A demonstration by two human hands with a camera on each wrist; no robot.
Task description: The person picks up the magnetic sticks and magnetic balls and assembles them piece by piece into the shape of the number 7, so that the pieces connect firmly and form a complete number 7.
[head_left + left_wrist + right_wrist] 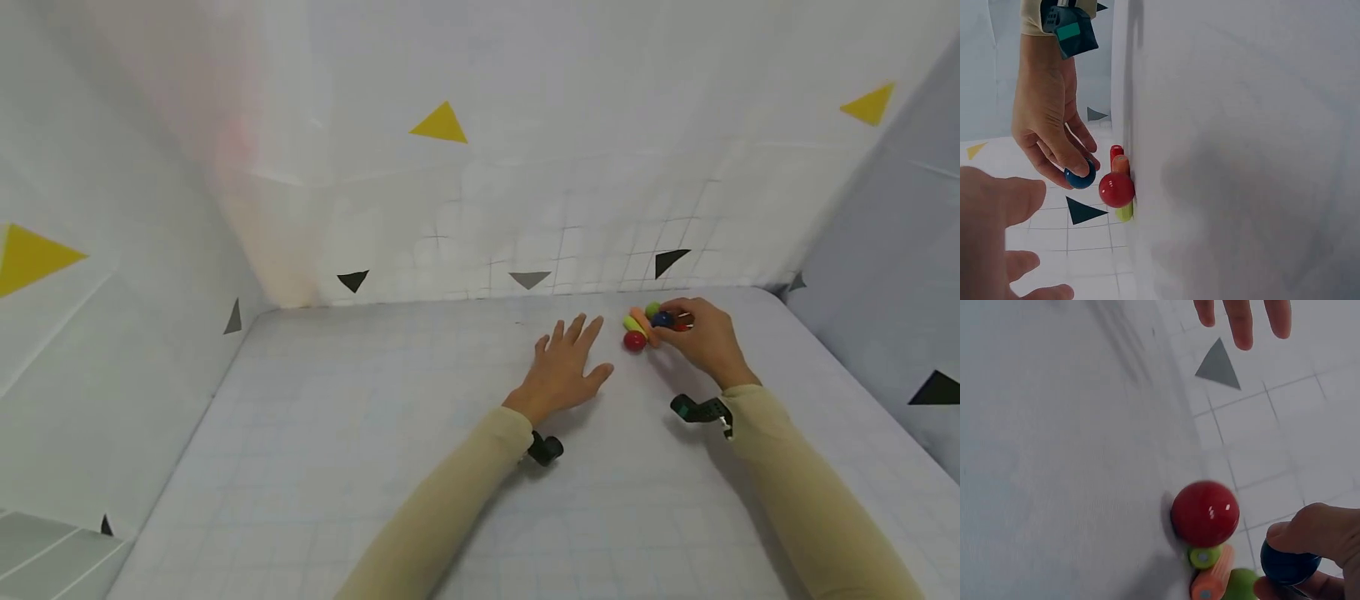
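Observation:
My right hand [708,342] pinches a shiny blue ball [1289,562] between thumb and fingers, over a small cluster at the table's far right. In that cluster a glossy red ball [634,341] lies at the near side. Beside it are a yellow-green stick [630,322] and an orange stick [1209,584], both short and rounded. A green ball [652,308] sits behind them, and a red stick [1116,150] shows partly behind the right fingers in the head view. My left hand [561,375] is left of the cluster, palm down with fingers spread, holding nothing.
The white table [360,433] carries a faint grid and meets a white sheet wall [562,183] just behind the cluster. Side walls stand left and right, with yellow and dark triangles stuck on. Dark devices [701,408] are strapped at both wrists.

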